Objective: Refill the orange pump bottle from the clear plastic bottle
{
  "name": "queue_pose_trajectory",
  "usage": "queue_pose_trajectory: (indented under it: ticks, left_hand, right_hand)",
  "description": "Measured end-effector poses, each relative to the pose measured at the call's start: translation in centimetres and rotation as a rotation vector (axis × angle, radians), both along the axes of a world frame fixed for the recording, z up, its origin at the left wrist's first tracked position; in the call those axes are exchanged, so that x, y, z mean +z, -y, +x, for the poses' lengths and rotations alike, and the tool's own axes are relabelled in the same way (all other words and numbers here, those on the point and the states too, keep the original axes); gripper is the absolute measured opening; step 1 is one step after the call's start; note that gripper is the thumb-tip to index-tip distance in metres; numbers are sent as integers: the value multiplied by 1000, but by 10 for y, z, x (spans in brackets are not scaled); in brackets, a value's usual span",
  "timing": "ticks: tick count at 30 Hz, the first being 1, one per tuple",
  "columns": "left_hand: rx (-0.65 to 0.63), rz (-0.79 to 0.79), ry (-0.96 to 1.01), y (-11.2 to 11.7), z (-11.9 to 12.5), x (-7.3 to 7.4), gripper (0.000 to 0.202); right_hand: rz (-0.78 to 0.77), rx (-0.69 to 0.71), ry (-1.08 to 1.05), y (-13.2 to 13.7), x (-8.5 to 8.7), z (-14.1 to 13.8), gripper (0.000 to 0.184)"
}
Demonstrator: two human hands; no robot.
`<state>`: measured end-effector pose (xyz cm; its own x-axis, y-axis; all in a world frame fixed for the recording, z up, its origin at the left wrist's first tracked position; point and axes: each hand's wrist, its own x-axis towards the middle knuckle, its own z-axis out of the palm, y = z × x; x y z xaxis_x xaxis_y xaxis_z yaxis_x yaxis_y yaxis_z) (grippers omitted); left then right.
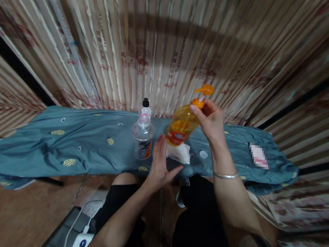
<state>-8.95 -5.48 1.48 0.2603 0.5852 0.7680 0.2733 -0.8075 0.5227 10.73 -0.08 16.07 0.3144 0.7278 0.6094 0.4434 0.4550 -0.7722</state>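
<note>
My right hand [213,122] is closed around the neck of a pump bottle [182,119], which leans with its base toward the left. The bottle is see-through yellow, with amber liquid low inside, a red label and an orange pump head [205,90]. My left hand [161,162] is open beside the bottle's base, fingers straight and thumb spread; whether the fingertips touch it I cannot tell. Under the bottle lies a crumpled white tissue [180,153]. Left of my left hand is a clear plastic container [142,139] with a dark and orange print.
Behind the container stands a clear bottle with a black cap [146,103]. A teal patterned cloth [98,154] covers the narrow table. A pink and white item [259,155], blurred out, lies at the right. Curtains hang close behind. A white device with a cable [81,244] is at lower left.
</note>
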Motion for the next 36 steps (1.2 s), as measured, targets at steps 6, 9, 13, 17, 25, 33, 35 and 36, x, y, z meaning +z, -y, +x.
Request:
queue_pose_trajectory:
  ticks: [6,9,13,17,25,33,35,36]
  left_hand:
    - [-99,-435,101,-15,21,-15,142]
    - [-96,-626,157,-22,23,-13,140]
    - [-75,-721,202,-26,28,-13,107]
    - [-78,-731,214,-24,31,-16,82]
    - [-94,-717,239,-25,28,-17,77]
    - [-82,-723,252,-23,28,-18,80]
    - [-79,-723,254,-23,29,-18,80]
    - [-77,-721,255,-24,29,-18,80]
  right_hand:
    - [-143,223,-168,39,-25,-15,52]
    - [-200,307,-233,44,-43,-23,52]
    - [-219,221,-252,44,-61,-29,51]
    - [-241,158,-231,46,-66,-29,46]
    - [-310,421,-268,46,-57,-19,51]
    - [-178,191,-290,42,-69,-31,57]
    - [-179,208,-257,44,-68,-30,54]
    - [-182,223,-233,45,-66,-30,52]
